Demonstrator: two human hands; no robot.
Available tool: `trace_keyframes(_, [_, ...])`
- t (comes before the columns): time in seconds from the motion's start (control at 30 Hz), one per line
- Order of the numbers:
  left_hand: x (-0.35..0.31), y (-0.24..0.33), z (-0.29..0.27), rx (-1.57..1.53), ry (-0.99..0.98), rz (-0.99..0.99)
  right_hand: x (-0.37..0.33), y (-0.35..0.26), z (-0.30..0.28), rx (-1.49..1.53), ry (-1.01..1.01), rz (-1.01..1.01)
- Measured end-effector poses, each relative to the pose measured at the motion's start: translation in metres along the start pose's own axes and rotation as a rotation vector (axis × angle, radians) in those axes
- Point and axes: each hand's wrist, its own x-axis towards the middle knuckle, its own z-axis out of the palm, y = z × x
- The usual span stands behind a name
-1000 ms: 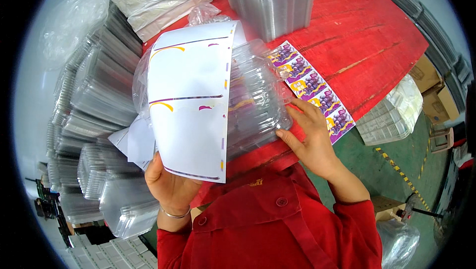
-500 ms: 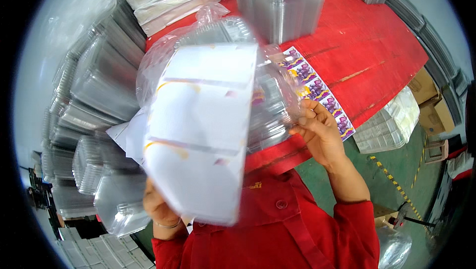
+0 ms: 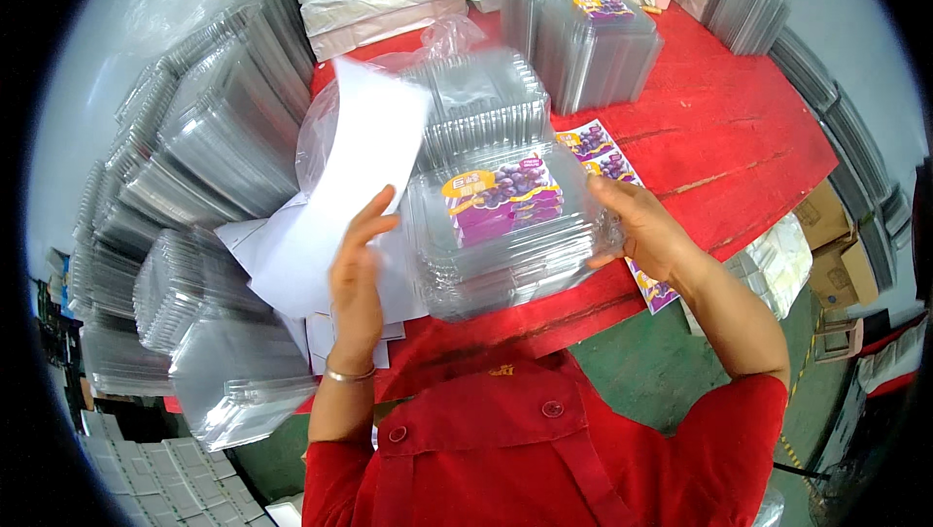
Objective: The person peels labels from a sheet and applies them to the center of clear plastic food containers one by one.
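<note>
My left hand [image 3: 356,274] pinches the lower part of a white backing sheet [image 3: 340,187] that curls up and to the left, blurred by motion. Right of it a stack of clear plastic clamshell boxes [image 3: 505,236] lies on the red table [image 3: 739,129]; the top box bears a purple and yellow grape label [image 3: 501,199]. My right hand [image 3: 646,231] grips the stack's right side. A strip of similar grape labels [image 3: 607,163] lies on the table beyond the stack, partly under my right hand.
Tall leaning stacks of clear boxes [image 3: 194,168] crowd the left side. Another stack with one labelled box [image 3: 598,46] stands at the back. More white sheets [image 3: 253,245] lie under my left hand. Cardboard cartons [image 3: 836,255] and a bag of boxes [image 3: 777,265] sit on the floor at right.
The white sheet, which covered the stack a second ago, has been pulled off to the left. The grape label now shows stuck on the top box. My right hand stays on the stack's right side.
</note>
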Motion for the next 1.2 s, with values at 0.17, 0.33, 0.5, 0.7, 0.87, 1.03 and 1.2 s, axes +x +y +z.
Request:
trace_keyframes(0.17, [-0.009, -0.015, 0.018, 0.128, -0.13, 0.098, 0.012, -0.023, 0.01, -0.108, 0.178, -0.049])
trace_keyframes(0.33, [-0.027, -0.036, 0.023, 0.006, -0.153, 0.029, 0.011, -0.028, 0.019, 0.045, 0.164, -0.077])
trace_keyframes(0.5, [-0.041, -0.039, 0.027, -0.112, -0.155, -0.124, 0.004, -0.027, 0.024, 0.098, 0.213, -0.09])
trace_keyframes(0.7, [-0.034, -0.042, 0.009, 0.031, -0.199, -0.001, -0.001, -0.02, 0.004, -0.055, 0.065, 0.1])
trace_keyframes(0.87, [0.032, 0.044, -0.001, 0.747, -0.33, 0.352, 0.014, -0.015, -0.001, -0.123, 0.066, 0.114])
trace_keyframes(1.03, [0.072, 0.02, 0.065, 0.54, -0.767, 0.233, 0.021, -0.002, -0.003, -0.065, 0.099, 0.046])
trace_keyframes(1.2, [0.086, 0.017, 0.083, 0.668, -0.887, 0.209, 0.021, 0.003, 0.001, -0.043, 0.142, -0.016])
